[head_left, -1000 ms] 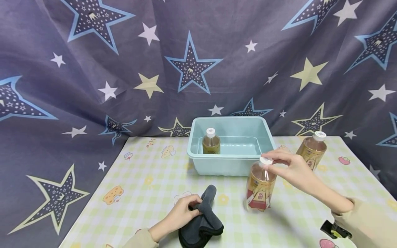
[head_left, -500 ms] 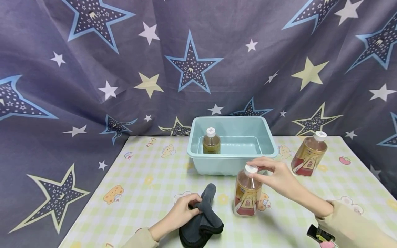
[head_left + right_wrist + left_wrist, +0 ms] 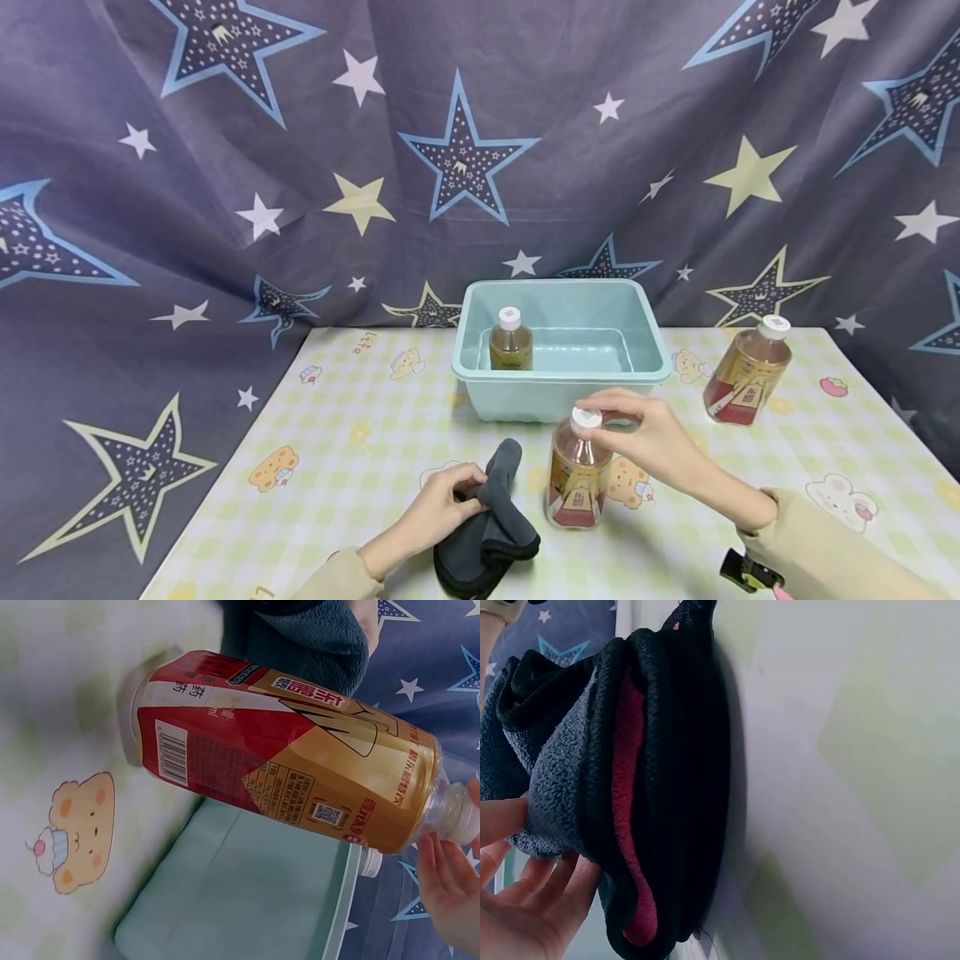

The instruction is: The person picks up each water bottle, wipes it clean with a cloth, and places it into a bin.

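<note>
A drink bottle with a gold and red label and a white cap is upright near the middle of the table. My right hand pinches it at the cap and neck. The right wrist view shows the bottle's label up close; its base is at or very near the tabletop, I cannot tell which. Just left of the bottle lies a folded dark grey fleecy cloth with black edging. My left hand grips its left side between thumb and fingers. A pink strip shows between the cloth's folds in the left wrist view.
Behind the hands stands a light blue plastic bin. One white-capped bottle is inside it at the left. Another gold and red bottle stands at the back right. The table has a checked cover; a star-patterned curtain hangs behind.
My right hand has carried the bottle left and a little toward me, from beside the bin's front right corner to close by the cloth. The left hand and cloth have hardly moved.
</note>
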A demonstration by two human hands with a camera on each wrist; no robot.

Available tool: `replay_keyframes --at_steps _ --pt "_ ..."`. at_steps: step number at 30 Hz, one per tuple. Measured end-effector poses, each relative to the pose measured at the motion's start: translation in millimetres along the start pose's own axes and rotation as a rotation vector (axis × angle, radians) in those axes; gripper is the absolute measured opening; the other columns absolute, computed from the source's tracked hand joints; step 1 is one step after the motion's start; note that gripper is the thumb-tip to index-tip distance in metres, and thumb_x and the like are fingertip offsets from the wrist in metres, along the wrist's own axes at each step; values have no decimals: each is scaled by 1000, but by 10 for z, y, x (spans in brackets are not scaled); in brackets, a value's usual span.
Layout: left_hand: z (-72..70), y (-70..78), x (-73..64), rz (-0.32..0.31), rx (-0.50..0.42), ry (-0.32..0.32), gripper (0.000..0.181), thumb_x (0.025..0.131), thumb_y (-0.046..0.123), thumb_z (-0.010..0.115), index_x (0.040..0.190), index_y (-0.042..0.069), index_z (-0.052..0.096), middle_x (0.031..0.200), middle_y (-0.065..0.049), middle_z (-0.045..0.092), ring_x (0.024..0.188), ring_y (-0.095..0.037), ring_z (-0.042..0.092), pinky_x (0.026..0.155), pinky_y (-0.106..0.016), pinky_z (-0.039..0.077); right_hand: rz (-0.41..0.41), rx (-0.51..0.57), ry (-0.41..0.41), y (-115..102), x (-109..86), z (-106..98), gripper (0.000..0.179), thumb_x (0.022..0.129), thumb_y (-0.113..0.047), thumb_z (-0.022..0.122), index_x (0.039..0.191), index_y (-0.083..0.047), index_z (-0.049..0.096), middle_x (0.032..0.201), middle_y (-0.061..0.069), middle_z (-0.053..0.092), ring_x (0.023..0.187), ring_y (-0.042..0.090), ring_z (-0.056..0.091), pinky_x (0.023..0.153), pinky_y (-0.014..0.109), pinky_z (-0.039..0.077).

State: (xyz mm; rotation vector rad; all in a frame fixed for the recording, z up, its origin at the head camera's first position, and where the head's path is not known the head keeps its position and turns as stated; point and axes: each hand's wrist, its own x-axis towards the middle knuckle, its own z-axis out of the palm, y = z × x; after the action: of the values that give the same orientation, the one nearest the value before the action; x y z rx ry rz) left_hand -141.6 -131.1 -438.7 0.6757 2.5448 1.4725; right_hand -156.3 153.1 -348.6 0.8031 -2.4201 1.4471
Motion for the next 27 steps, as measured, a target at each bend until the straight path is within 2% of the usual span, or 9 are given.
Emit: replay_keyframes --at_steps 9,17,27 --pt "-41 -3 37 16 48 37 14 77 10 66 91 13 63 89 -1 62 78 -9 58 64 -23 47 -17 22 10 6 9 105 31 72 -16 72 100 -5 67 101 1 62 92 7 57 75 25 48" --pt "-88 32 87 38 23 42 18 77 5 65 95 9 65 88 -3 63 76 -10 58 62 -24 47 -66 29 37 15 -5 174 30 70 -12 73 99 -6 67 99 1 63 91 8 57 74 23 47" --pt "-128 97 153 91 34 74 19 78 6 65 96 10 66 90 0 63 76 -8 57 63 -24 47 -118 9 52 36 -25 219 29 68 -10 74 97 -6 68 99 2 63 91 9 57 76 19 46"
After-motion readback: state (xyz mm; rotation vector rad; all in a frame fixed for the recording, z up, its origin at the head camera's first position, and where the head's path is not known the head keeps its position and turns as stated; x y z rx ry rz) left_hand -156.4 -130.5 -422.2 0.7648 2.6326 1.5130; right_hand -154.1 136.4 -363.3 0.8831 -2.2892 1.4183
